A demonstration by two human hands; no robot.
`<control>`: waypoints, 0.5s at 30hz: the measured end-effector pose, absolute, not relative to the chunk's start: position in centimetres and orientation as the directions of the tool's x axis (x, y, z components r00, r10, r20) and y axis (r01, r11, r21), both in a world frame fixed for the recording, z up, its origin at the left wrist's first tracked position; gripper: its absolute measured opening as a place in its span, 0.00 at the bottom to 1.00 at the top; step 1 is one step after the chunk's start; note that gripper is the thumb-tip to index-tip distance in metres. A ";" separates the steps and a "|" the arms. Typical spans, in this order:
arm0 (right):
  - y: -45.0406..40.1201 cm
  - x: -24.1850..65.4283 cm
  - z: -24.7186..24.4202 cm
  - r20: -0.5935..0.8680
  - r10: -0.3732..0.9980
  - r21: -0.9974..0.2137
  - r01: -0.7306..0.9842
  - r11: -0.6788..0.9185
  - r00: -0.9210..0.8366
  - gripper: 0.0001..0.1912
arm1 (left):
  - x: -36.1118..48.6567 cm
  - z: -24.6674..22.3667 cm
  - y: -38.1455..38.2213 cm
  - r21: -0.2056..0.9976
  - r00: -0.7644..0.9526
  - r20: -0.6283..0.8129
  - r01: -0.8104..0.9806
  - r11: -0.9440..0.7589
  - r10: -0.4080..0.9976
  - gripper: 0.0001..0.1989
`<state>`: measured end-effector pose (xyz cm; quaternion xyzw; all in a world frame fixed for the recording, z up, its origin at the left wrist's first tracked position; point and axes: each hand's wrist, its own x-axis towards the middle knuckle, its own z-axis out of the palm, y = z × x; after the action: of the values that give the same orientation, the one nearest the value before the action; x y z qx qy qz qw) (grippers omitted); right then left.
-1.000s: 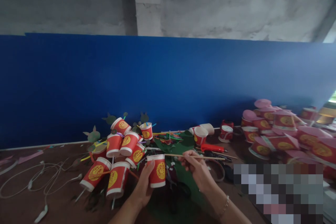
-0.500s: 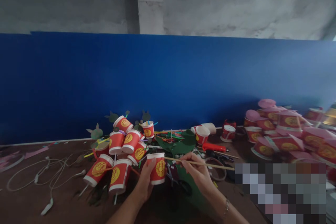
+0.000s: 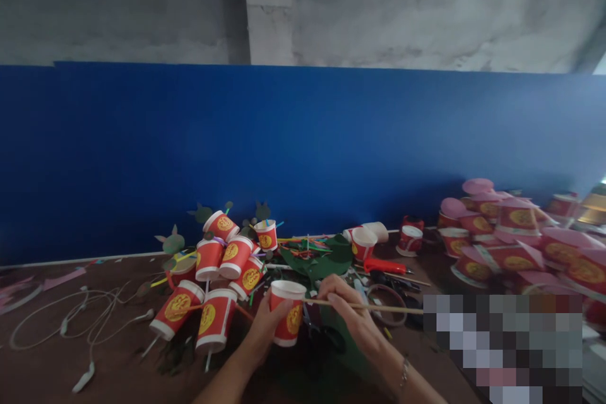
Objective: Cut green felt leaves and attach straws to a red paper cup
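My left hand (image 3: 265,327) is wrapped round a red paper cup (image 3: 285,315) with a white rim and a yellow round print, held upright with its mouth up. In my right hand (image 3: 348,309) a thin wooden stick (image 3: 392,309) is pinched, lying nearly level. Its left tip meets the right side of the cup just below the rim; whether it goes through the wall I cannot tell. Left of the cup lies a pile of similar red cups (image 3: 215,320), some with straws and sticks poking out. Beneath my hands is dark green paper (image 3: 348,347).
A red-handled cutter (image 3: 388,266), a tape roll (image 3: 387,304) and loose cups (image 3: 363,243) lie behind my right hand. Pink-topped cups (image 3: 518,218) are heaped at the right. White earphones (image 3: 85,375) trail across the left. A blue panel (image 3: 303,151) stands behind the table.
The cup in my left hand has moved slightly right and down, and its open mouth tips a little more toward me. My right hand still holds the stick at the cup's side.
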<state>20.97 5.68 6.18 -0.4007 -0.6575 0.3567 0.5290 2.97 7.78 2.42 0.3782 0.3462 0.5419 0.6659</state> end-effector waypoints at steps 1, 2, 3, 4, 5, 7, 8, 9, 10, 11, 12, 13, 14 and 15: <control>5.5 20.8 6.4 0.435 0.887 -0.878 0.146 0.455 -0.154 0.13 | 3.1 2.3 7.7 0.871 0.203 -0.054 -0.470 0.146 0.978 0.22; 5.2 20.6 6.6 0.443 0.876 -0.871 0.141 0.470 -0.189 0.13 | 3.2 2.3 7.7 0.862 0.230 -0.054 -0.481 0.162 0.972 0.22; 5.0 20.4 6.8 0.428 0.877 -0.877 0.133 0.461 -0.218 0.14 | 3.2 2.3 7.6 0.852 0.252 -0.054 -0.493 0.176 0.966 0.22; 4.8 20.2 6.8 0.395 0.888 -0.894 0.123 0.431 -0.236 0.14 | 3.3 2.3 7.5 0.845 0.274 -0.053 -0.500 0.190 0.960 0.22; 4.6 20.1 6.8 0.352 0.901 -0.914 0.113 0.389 -0.252 0.13 | 3.2 2.4 7.4 0.840 0.295 -0.051 -0.504 0.201 0.954 0.21; 4.5 19.9 6.5 0.271 0.922 -0.948 0.089 0.306 -0.278 0.14 | 3.0 2.7 7.3 0.836 0.335 -0.041 -0.505 0.216 0.941 0.20; 4.6 19.9 6.3 0.242 0.927 -0.958 0.078 0.274 -0.288 0.15 | 2.9 2.8 7.3 0.836 0.356 -0.035 -0.502 0.222 0.934 0.19; 4.7 19.9 6.0 0.226 0.928 -0.963 0.074 0.259 -0.296 0.15 | 2.8 2.9 7.2 0.837 0.374 -0.028 -0.498 0.226 0.927 0.19; 4.8 20.0 5.8 0.225 0.926 -0.962 0.081 0.260 -0.302 0.16 | 2.7 3.0 7.2 0.840 0.385 -0.026 -0.492 0.228 0.923 0.19; 4.9 20.0 5.7 0.231 0.924 -0.957 0.101 0.273 -0.306 0.16 | 2.6 3.1 7.2 0.846 0.386 -0.029 -0.483 0.228 0.922 0.19; 4.9 20.1 5.5 0.241 0.920 -0.948 0.130 0.292 -0.308 0.16 | 2.6 3.1 7.2 0.852 0.378 -0.035 -0.473 0.225 0.925 0.19; 5.0 20.1 5.4 0.251 0.916 -0.935 0.167 0.314 -0.314 0.16 | 2.6 3.1 7.2 0.857 0.366 -0.040 -0.465 0.220 0.930 0.19; 5.1 20.1 5.3 0.264 0.909 -0.919 0.203 0.339 -0.321 0.17 | 2.6 3.1 7.2 0.861 0.349 -0.044 -0.461 0.213 0.936 0.18; 5.1 20.1 5.2 0.286 0.901 -0.901 0.230 0.369 -0.326 0.17 | 2.6 3.1 7.2 0.864 0.334 -0.048 -0.459 0.207 0.941 0.18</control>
<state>20.13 5.09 5.24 -0.3977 -0.7111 0.3967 0.4228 2.58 7.24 3.12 0.3958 0.3046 0.4900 0.7145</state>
